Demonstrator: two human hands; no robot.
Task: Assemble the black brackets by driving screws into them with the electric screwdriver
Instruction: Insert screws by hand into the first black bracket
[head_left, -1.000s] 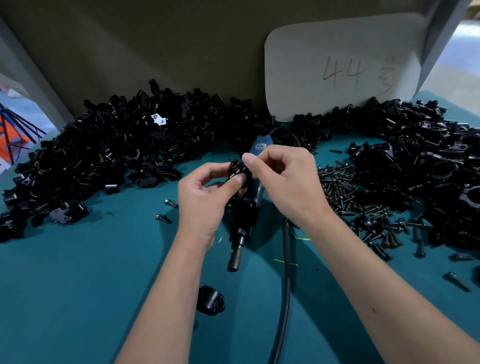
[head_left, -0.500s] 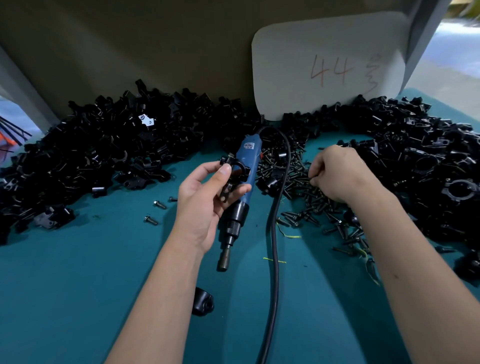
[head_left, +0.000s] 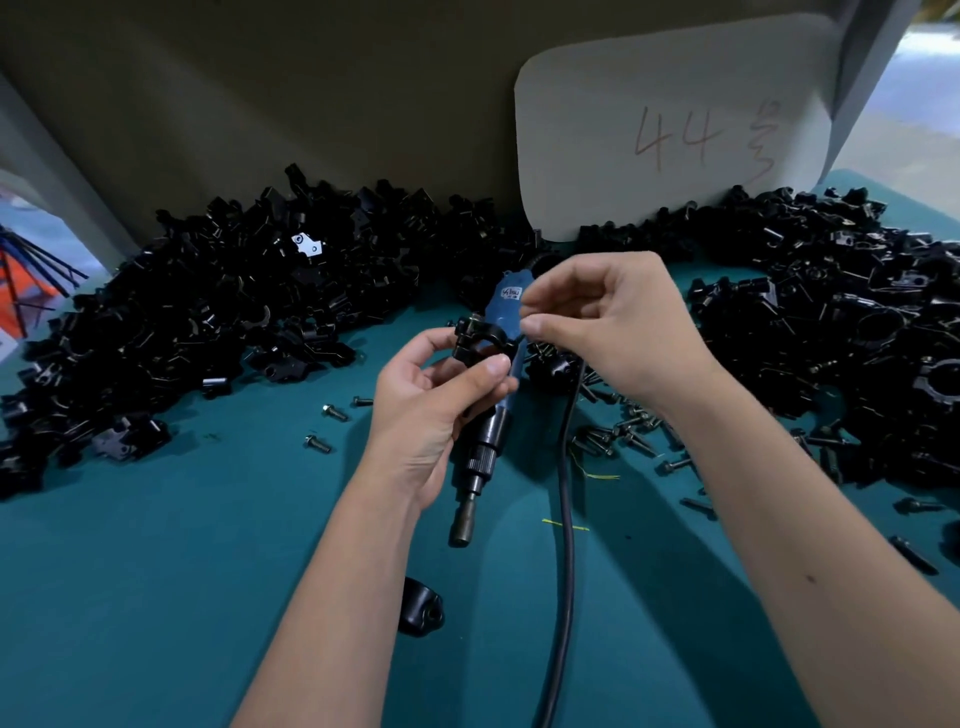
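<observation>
The left hand (head_left: 431, 400) grips two things at once: its curled fingers wrap the blue electric screwdriver (head_left: 498, 374), and its thumb and forefinger pinch a black bracket (head_left: 478, 340) against the tool's body. The bracket sits at the top of that hand, its curved arch facing up, held above the teal table (head_left: 156, 597). The screwdriver points down and toward the viewer, its metal bit end (head_left: 462, 530) hanging just over the table surface, and its black cable (head_left: 569, 519) runs from the upper end down past the right forearm to the near edge.

The right hand (head_left: 608, 322) is raised just beside the bracket's right end, thumb and forefinger pressed together in a pinch — whatever they hold is too small to make out, so I cannot tell whether a screw is there.

Outward from the hands, loose screws (head_left: 628, 436) lie scattered on the table under and right of the right wrist, and three more (head_left: 332, 413) lie apart to the left. A single black bracket piece (head_left: 421, 605) rests on the table between the forearms. Large heaps of black brackets fill the left (head_left: 208, 312) and the right (head_left: 857, 338) — both banked against the back panel, where a white card (head_left: 675, 130) marked "44" leans.
</observation>
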